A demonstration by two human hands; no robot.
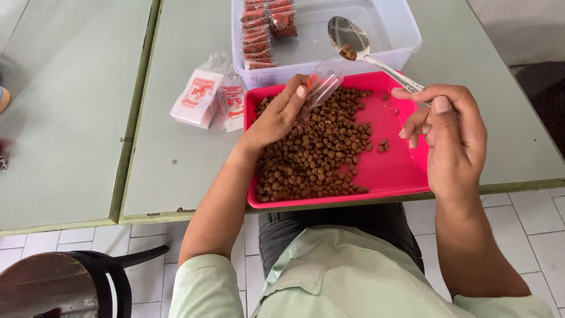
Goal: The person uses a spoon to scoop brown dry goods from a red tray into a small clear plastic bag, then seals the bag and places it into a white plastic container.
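My left hand point(278, 115) holds a small clear plastic bag point(321, 87) with its mouth open, above a pink tray point(391, 168). A heap of small brown pellets point(315, 153) covers the tray's left half. My right hand point(448, 132) grips the handle of a metal spoon point(352, 40). The spoon's bowl carries a few pellets and hangs over a clear plastic tub point(393, 32), to the right of the bag's mouth.
The tub holds rows of filled small bags point(262, 29) at its left. Stacks of empty white and red bags point(209, 97) lie left of the tray. A second table point(65, 106) stands at the left, a dark stool point(65, 285) at the bottom left.
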